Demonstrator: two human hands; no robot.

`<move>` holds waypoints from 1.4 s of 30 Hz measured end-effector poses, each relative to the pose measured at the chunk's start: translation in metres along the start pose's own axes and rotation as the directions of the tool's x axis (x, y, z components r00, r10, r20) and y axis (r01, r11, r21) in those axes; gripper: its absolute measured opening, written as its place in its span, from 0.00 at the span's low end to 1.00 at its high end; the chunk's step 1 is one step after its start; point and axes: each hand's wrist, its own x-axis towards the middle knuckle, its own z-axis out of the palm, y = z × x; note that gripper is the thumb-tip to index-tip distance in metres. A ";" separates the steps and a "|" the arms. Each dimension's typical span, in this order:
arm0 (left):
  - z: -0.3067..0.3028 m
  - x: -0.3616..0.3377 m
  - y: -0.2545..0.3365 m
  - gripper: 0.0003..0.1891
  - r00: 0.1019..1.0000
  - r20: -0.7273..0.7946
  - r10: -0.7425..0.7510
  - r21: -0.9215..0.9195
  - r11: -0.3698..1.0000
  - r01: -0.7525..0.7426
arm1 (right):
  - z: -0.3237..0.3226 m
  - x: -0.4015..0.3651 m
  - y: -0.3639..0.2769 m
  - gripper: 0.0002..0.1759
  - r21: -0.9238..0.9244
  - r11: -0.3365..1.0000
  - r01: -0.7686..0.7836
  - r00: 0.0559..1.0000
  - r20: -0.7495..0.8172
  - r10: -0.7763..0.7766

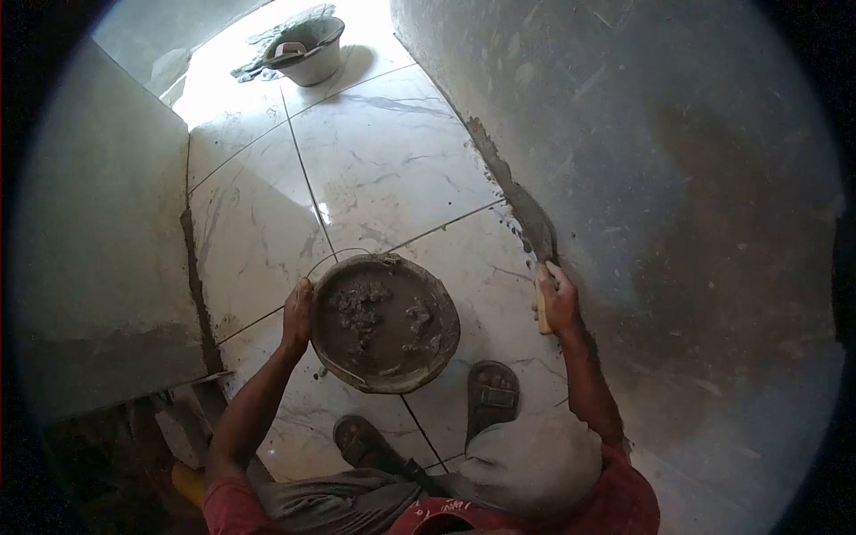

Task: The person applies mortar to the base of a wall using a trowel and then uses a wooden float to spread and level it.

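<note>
A round bucket (386, 323) with wet grey-brown mortar in it stands between my arms above the marbled floor tiles. My left hand (300, 314) grips its left rim, near the thin wire handle. On the right, my right hand (559, 300) is closed round the wooden handle of a trowel (535, 227). The trowel's blade lies along the foot of the right wall, over a strip of mortar (492, 156) that runs along the joint between floor and wall.
Farther ahead on the tiles (374, 143) stands a second bucket (309, 58), with a cloth beside it. A low wall (116, 232) rises at the left, and a plastered wall (695, 223) at the right. My sandalled feet (492, 401) are below the near bucket.
</note>
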 end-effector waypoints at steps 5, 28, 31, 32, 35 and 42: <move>-0.002 0.005 -0.009 0.28 0.997 -0.019 0.070 0.110 0.992 -0.068 | 0.004 0.007 0.007 0.30 -0.165 0.982 0.092 0.994 -0.038 -0.100; -0.005 0.025 -0.052 0.27 0.950 -0.024 0.312 0.283 0.913 -0.293 | -0.010 -0.107 -0.097 0.26 -0.572 0.311 0.759 0.638 0.558 -0.531; -0.006 0.014 -0.020 0.29 0.996 -0.039 0.075 0.115 0.991 -0.070 | -0.005 -0.112 -0.116 0.25 -0.596 0.305 0.743 0.655 0.554 -0.513; -0.009 0.013 -0.018 0.30 0.998 -0.009 0.056 0.156 0.986 -0.054 | -0.006 -0.113 -0.120 0.25 -0.661 0.208 0.721 0.664 0.573 -0.481; -0.013 0.006 -0.008 0.31 0.998 -0.006 0.058 0.185 0.981 -0.056 | 0.001 -0.122 -0.140 0.25 -0.730 0.026 0.683 0.670 0.612 -0.419; -0.017 0.009 -0.015 0.33 0.998 0.032 0.053 0.188 0.980 -0.058 | 0.012 -0.134 -0.179 0.25 -0.701 -0.241 0.671 0.638 0.711 -0.294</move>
